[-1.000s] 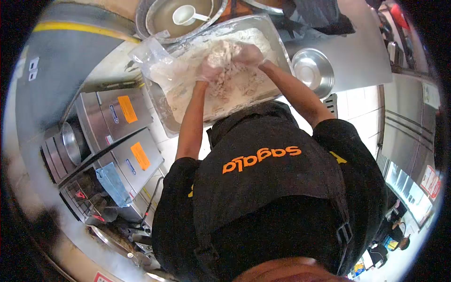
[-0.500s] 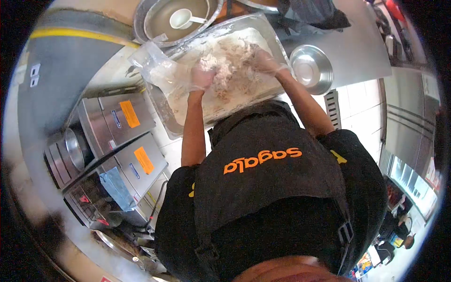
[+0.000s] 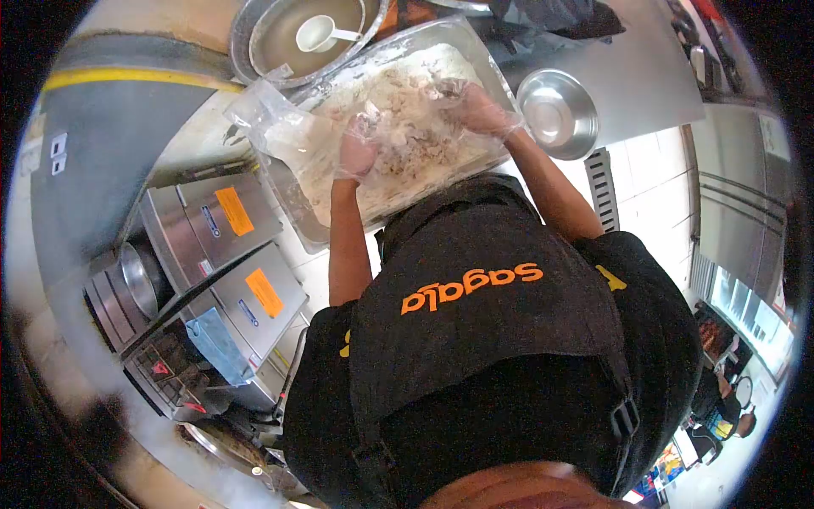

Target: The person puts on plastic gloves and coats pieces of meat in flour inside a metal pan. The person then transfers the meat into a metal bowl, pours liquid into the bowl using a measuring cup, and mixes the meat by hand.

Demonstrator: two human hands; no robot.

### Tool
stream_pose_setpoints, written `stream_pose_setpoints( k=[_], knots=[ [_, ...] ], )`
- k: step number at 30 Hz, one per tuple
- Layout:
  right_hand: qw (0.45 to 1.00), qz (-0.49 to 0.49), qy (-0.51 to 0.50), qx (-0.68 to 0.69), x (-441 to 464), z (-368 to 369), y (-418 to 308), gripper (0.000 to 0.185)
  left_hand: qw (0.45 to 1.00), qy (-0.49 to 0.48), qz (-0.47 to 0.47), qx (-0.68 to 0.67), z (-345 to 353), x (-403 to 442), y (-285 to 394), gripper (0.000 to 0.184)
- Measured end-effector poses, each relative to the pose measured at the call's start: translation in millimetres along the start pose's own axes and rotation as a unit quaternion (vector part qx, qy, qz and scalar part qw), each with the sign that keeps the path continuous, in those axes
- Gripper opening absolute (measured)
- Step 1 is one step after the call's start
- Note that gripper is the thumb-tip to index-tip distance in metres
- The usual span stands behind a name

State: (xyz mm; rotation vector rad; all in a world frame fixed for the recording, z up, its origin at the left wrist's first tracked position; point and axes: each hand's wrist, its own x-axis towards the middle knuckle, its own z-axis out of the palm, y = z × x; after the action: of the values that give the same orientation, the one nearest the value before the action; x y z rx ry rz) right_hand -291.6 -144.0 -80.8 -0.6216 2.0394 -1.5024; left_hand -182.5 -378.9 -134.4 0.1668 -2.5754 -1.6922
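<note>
Plainly can see gloved left hand (image 3: 359,148) and right hand (image 3: 480,110) apart in the tray (image 3: 292,206), with floury clumps (image 3: 415,140) between; cannot tell the fingers' grip through floured plastic, nor see the cut-off basin (image 3: 244,49) whole.

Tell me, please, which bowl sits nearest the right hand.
The shiny bowl right of the tray; the bowl with the scoop lies farther off.

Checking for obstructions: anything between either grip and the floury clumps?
Only the clear gloves. Left grip and right grip are at the floury clumps; the plastic bag lies left of both, out of the way.
</note>
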Motion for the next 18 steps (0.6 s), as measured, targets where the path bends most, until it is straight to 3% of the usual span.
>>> stream_pose_setpoints(
  k=[4,8,11,13,14,17,18],
  knots=[
    [0.998,0.026,0.028,-0.048,-2.3,-3.7,-12.8,0.042,0.993,0.030,-0.112,-0.035,-9.8,-3.0,6.9,0.043],
    [0.979,0.169,-0.010,-0.117,-1.4,-13.6,-6.1,0.051,0.966,-0.011,-0.198,0.166,-10.1,-14.4,-17.4,0.057],
    [0.975,0.090,-0.124,-0.160,-1.8,-4.0,51.1,0.046,0.944,-0.100,-0.214,0.230,14.0,-25.9,-77.8,0.059],
    [0.971,0.013,-0.155,-0.179,-5.8,11.6,73.8,0.047,0.969,-0.131,-0.183,0.102,37.6,-34.5,-88.4,0.053],
    [0.970,0.106,-0.187,-0.111,-12.3,21.8,72.4,0.048,0.972,-0.133,-0.194,0.023,49.7,-38.3,-85.1,0.051],
    [0.961,0.104,-0.227,-0.119,-3.5,39.3,110.8,0.051,0.905,-0.092,-0.337,-0.241,81.4,-24.5,-43.5,0.047],
    [0.945,0.209,-0.242,-0.061,-4.2,41.2,83.9,0.051,0.873,-0.104,-0.380,-0.288,87.1,-24.8,-40.0,0.043]
  ],
)
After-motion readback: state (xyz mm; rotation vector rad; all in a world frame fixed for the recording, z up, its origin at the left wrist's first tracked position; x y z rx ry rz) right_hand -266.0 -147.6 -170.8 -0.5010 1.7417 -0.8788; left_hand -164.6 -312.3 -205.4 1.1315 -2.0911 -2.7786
